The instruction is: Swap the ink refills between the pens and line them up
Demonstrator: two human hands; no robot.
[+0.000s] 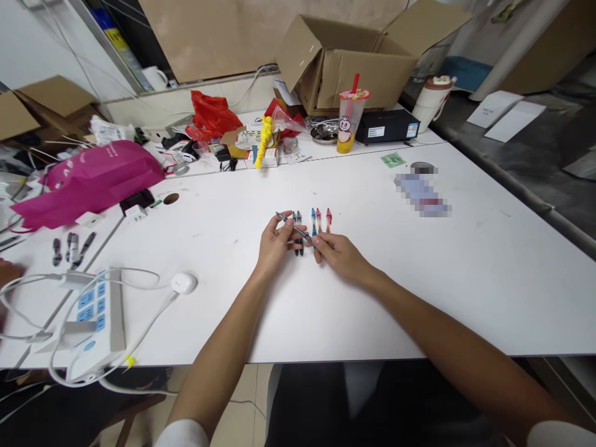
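A slim dark pen (298,230) is held slanting between my two hands, above the white table. My left hand (275,243) pinches its upper left part between thumb and fingers. At its lower right end, the fingertips of my right hand (342,253) are closed on it. Beneath and behind the hands lie two black pens (299,217) side by side. Just right of them are a blue pen (313,218) and two pink-red pens (328,217), partly hidden by my right hand.
A white power strip (109,316) with cables and a round white charger (183,283) lie left. Several dark pens (73,247) are farther left, near another person's hand (9,271). Behind stand a cup with a red straw (348,121) and a cardboard box (363,77).
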